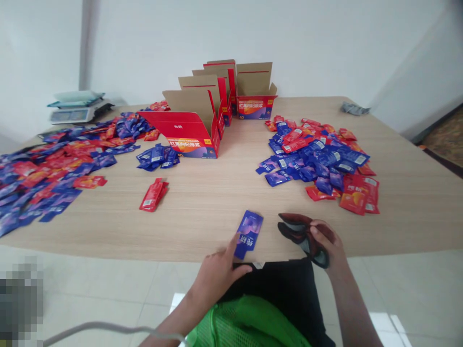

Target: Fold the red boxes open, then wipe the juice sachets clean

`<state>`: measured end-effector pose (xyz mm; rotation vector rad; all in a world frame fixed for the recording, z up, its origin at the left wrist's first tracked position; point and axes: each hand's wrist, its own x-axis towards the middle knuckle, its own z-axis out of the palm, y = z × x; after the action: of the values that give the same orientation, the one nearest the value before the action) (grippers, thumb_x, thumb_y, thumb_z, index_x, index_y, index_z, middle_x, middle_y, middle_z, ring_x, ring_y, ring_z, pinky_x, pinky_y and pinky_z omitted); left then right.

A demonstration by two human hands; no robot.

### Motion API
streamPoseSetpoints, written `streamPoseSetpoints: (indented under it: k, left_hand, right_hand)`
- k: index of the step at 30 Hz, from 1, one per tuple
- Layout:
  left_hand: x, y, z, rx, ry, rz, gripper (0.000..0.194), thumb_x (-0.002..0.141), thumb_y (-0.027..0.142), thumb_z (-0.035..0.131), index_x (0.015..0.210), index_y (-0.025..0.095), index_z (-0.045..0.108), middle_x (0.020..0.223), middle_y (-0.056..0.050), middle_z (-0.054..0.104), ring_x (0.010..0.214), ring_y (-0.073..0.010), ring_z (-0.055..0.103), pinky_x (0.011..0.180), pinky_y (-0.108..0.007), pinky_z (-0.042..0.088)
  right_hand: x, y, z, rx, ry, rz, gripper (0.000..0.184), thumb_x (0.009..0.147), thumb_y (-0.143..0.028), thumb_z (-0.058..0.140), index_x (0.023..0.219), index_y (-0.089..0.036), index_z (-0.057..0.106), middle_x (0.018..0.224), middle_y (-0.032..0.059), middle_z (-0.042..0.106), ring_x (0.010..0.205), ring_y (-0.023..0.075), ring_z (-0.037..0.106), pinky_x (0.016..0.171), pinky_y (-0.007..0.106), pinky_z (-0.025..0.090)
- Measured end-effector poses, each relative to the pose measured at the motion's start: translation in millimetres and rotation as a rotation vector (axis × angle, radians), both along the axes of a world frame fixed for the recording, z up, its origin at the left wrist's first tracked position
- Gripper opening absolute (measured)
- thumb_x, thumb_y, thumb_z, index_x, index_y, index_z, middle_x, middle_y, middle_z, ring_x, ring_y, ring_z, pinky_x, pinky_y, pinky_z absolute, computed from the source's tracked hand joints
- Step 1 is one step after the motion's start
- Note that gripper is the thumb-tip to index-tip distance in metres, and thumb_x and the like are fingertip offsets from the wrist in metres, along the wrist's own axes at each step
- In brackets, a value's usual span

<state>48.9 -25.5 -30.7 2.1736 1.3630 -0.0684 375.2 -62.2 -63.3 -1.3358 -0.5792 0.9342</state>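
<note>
My left hand [220,275] is at the table's front edge, thumb apart and index finger stretched out. That fingertip touches a blue-purple pouch [249,231] lying flat on the table. My right hand [331,243] has its fingers closed on the right end of a dark brown and black folded item [300,233] with greyish patches; its exact kind is unclear. Beyond the right hand lies a heap of red and blue pouches [318,154]. Left of the blue pouch is a small stack of red pouches [154,195], with a small pile of blue pouches [158,156] behind.
Several open red cartons [195,148] stand at the back middle of the wooden table [202,202]. A large spread of red and blue pouches [65,159] covers the left side. A scale [77,113] carries packets at back left; a crumpled grey piece [355,109] lies at back right.
</note>
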Motion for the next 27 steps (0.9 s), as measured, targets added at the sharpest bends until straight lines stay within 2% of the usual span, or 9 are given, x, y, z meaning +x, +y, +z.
streamPoseSetpoints:
  k: [2, 5, 7, 9, 11, 14, 16, 21, 27]
  left_hand:
    - [-7, -6, -4.5, 0.135, 0.028, -0.152, 0.07, 0.096, 0.051, 0.073, 0.155, 0.024, 0.046, 0.108, -0.01, 0.078, 0.094, -0.0299, 0.077, 0.082, -0.038, 0.06]
    - [-15, -15, -13.3, 0.437, -0.09, -0.306, 0.039, 0.102, 0.041, 0.066, 0.137, 0.024, 0.064, 0.112, -0.01, 0.074, 0.1, -0.0274, 0.073, 0.086, -0.039, 0.061]
    - [-18, -19, -19.8, 0.612, -0.182, -0.37, 0.031, 0.105, 0.037, 0.062, 0.132, 0.023, 0.067, 0.121, -0.011, 0.072, 0.113, -0.0288, 0.069, 0.093, -0.041, 0.06]
    - [-20, -22, -26.9, 0.706, -0.226, -0.427, 0.035, 0.106, 0.037, 0.06, 0.136, 0.021, 0.065, 0.136, -0.012, 0.067, 0.128, -0.03, 0.062, 0.102, -0.042, 0.056]
    - [-21, -24, -34.5, 0.741, -0.229, -0.47, 0.041, 0.106, 0.041, 0.059, 0.141, 0.02, 0.062, 0.144, -0.012, 0.063, 0.134, -0.0296, 0.058, 0.109, -0.042, 0.051]
    - [-23, -25, -44.3, 0.758, -0.221, -0.494, 0.041, 0.108, 0.036, 0.055, 0.143, 0.017, 0.061, 0.143, -0.012, 0.064, 0.133, -0.0279, 0.059, 0.111, -0.042, 0.049]
    - [-24, -25, -48.2, 0.756, -0.213, -0.509, 0.038, 0.11, 0.026, 0.05, 0.145, 0.015, 0.06, 0.143, -0.012, 0.066, 0.133, -0.026, 0.06, 0.113, -0.042, 0.048]
    - [-25, -21, -49.6, 0.783, -0.271, -0.516, 0.038, 0.111, 0.015, 0.041, 0.142, 0.014, 0.062, 0.146, -0.011, 0.065, 0.133, -0.0245, 0.06, 0.11, -0.039, 0.053]
    - [-27, -13, -44.9, 0.754, -0.31, -0.512, 0.034, 0.111, 0.016, 0.046, 0.14, 0.016, 0.064, 0.145, -0.008, 0.066, 0.131, -0.0211, 0.063, 0.106, -0.035, 0.057]
  right_hand:
    - [-2, 6, -1.8, 0.001, -0.002, -0.102, 0.04, 0.067, -0.049, 0.094, 0.091, -0.024, 0.075, 0.087, 0.0012, 0.076, 0.071, 0.017, 0.07, 0.059, 0.025, 0.056]
    - [-14, 17, 8.3, 0.008, -0.035, -0.2, 0.036, 0.075, -0.048, 0.09, 0.097, -0.023, 0.075, 0.098, 0.0024, 0.078, 0.084, 0.0179, 0.073, 0.07, 0.027, 0.058]
    - [-31, 25, 22.0, 0.043, -0.141, -0.158, 0.032, 0.083, -0.046, 0.084, 0.102, -0.023, 0.074, 0.101, 0.0039, 0.078, 0.088, 0.0199, 0.073, 0.074, 0.03, 0.059]
    - [-54, 34, 34.9, 0.119, -0.381, -0.038, 0.025, 0.089, -0.041, 0.079, 0.105, -0.024, 0.073, 0.101, 0.005, 0.077, 0.092, 0.0217, 0.073, 0.079, 0.034, 0.059]
    - [-79, 43, 40.6, 0.266, -0.714, 0.192, 0.016, 0.092, -0.033, 0.077, 0.106, -0.026, 0.073, 0.104, 0.0057, 0.075, 0.098, 0.023, 0.071, 0.088, 0.038, 0.059]
    - [-108, 54, 32.0, 0.517, -1.148, 0.603, 0.011, 0.095, -0.023, 0.072, 0.106, -0.027, 0.074, 0.107, 0.006, 0.073, 0.109, 0.0243, 0.066, 0.1, 0.042, 0.055]
    - [-117, 59, 20.5, 0.572, -1.285, 0.725, 0.01, 0.097, -0.021, 0.068, 0.105, -0.025, 0.072, 0.104, 0.0059, 0.072, 0.111, 0.0246, 0.063, 0.103, 0.043, 0.054]
    - [-107, 83, 4.9, 0.52, -1.357, 0.709, 0.01, 0.098, -0.02, 0.066, 0.107, -0.025, 0.07, 0.105, 0.0061, 0.07, 0.112, 0.0246, 0.06, 0.102, 0.042, 0.053]
    - [-73, 136, 16.6, 0.442, -1.514, 0.554, 0.01, 0.1, -0.021, 0.063, 0.106, -0.024, 0.071, 0.102, 0.0076, 0.07, 0.104, 0.0255, 0.063, 0.097, 0.043, 0.053]
